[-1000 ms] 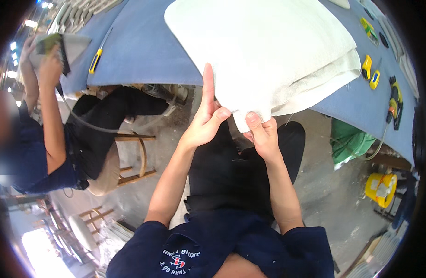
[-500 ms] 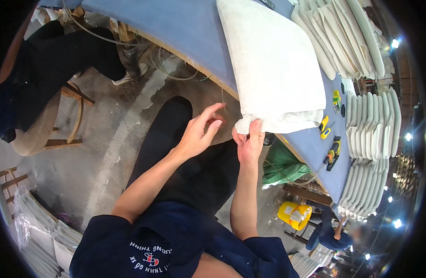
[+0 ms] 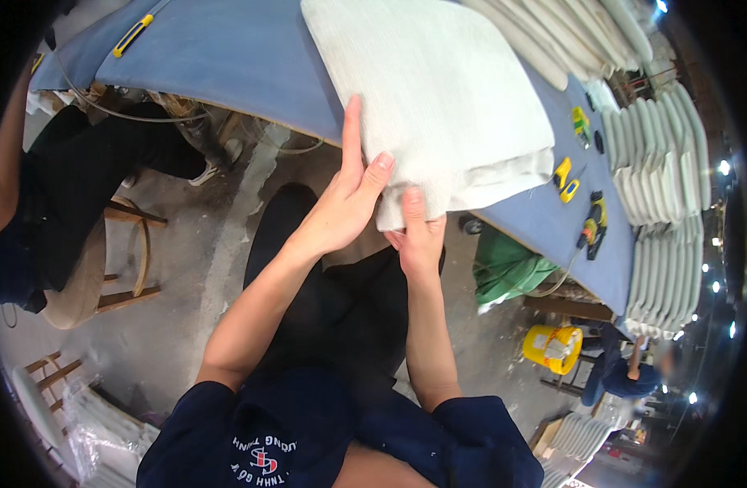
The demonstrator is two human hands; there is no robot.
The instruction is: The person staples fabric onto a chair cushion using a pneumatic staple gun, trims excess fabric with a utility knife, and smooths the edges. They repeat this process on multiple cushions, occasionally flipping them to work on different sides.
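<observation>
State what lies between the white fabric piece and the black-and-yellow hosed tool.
Head view: two small yellow tools lie between the fabric piece and the hosed tool.

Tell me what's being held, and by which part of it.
The right hand holds the white fabric piece by its near corner, thumb on top. The left hand is open along its left edge, with no clear grip.
</observation>
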